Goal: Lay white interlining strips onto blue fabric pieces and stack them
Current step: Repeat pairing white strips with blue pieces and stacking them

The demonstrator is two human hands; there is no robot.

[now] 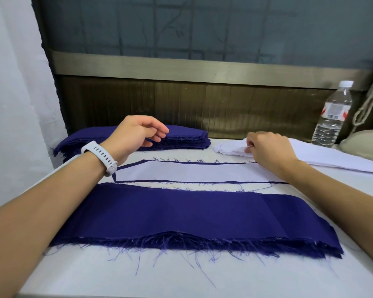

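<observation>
Reaching over the white desk (138, 276), two bare arms come in from the near corners. The left hand (136, 134) hangs over the far blue stack (187, 136), a tidy heap of blue fabric pieces by the far left edge of the desk. Its fingers (160, 134) are bent loosely with the thumb under them, and I cannot tell if they are pinching the top blue piece or just hanging above it. A white watch (101, 157) sits on that wrist. The right hand (269, 147) is at the far right side of the desk, on the left end of the pile of white strips (323, 155). Its fingers (250, 145) are curled and pinching the pile at that end. In the middle of the desk lies one blue piece (202, 162) with a white strip (181, 172) laid flat on top of it, so only a thin blue rim shows around the white. Just nearer than that, by the near edge, lies the near blue stack (181, 216), spread out long from left to right, with lots of loose blue threads sticking out of its front side. A clear water bottle (332, 117) with a white cap stands up straight at the far right corner, close behind the white strips
</observation>
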